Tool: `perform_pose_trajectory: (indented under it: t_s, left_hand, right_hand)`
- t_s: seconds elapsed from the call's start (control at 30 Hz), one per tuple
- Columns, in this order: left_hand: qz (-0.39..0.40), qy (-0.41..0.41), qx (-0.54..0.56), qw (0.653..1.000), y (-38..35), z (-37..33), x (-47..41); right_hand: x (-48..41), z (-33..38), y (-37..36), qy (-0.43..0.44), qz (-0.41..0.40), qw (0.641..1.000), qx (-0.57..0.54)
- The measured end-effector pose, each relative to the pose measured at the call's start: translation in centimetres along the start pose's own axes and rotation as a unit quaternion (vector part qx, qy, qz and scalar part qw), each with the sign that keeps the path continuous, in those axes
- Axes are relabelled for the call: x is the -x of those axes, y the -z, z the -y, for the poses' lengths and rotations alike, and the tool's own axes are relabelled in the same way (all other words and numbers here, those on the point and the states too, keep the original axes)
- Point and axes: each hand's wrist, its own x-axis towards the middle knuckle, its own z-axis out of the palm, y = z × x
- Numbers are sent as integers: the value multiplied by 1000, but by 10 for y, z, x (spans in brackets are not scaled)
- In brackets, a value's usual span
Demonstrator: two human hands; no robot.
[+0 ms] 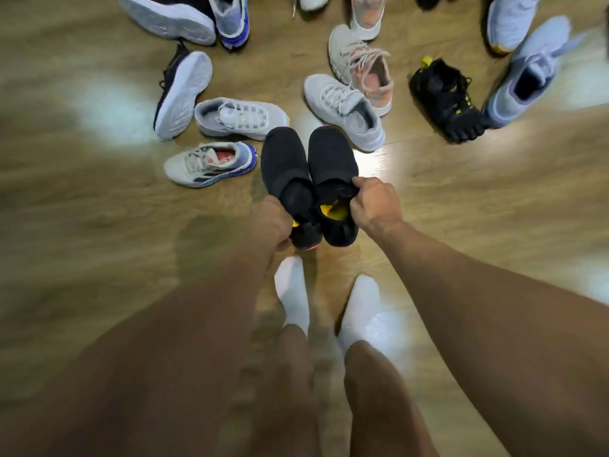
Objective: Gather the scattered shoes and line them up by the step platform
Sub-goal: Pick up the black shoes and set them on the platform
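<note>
Both hands were on black shoes, 1 each! The left hand (275, 222) was closed around the heel end of the left black shoe (286, 169), fingers curled under it, though blur hid the fine detail of that grip. The right hand (374, 202) pinched the collar of the right black shoe (331, 159), thumb and fingers bunched on the fabric just above its yellow lining. The 2 shoes sat side by side, touching, toes pointing away from the person, held out in front of 2 feet in white socks (293, 288) on the wooden floor (461, 192).

Beyond them, the scatter was everywhere. A white trainer with blue heel (211, 163) lay on its side just left of the black pair. Behind it rested a grey trainer (240, 118), and beside that a dark shoe tipped over, showing its white sole (181, 97). To the right, a light grey lace-up (344, 110) lay near a beige and pink shoe (362, 69). Further right sat a black toe shoe with yellow accents (445, 97), next to a pale blue sneaker (527, 74). More shoes lined the top edge, cut off by the frame. No step platform showed in this view.
</note>
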Motion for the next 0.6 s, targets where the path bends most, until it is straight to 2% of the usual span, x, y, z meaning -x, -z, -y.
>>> perform_pose_trajectory:
  t_s: [0.27, 0.4, 0.47, 0.6]
  left_hand:
    - [-106, -6, 77, 991, 104, -14, 192]
    - [-157, -43, 95, 982, 147, -5, 286]
    - [-188, -58, 120, 973, 172, 7, 321]
    - [-306, -75, 155, 936, 228, 39, 373]
  right_hand:
    - [178, 93, 147, 151, -38, 986, 63]
    - [271, 137, 198, 209, -58, 974, 67]
    - [311, 161, 215, 250, -72, 962, 77]
    - [376, 218, 223, 320, -92, 937, 106]
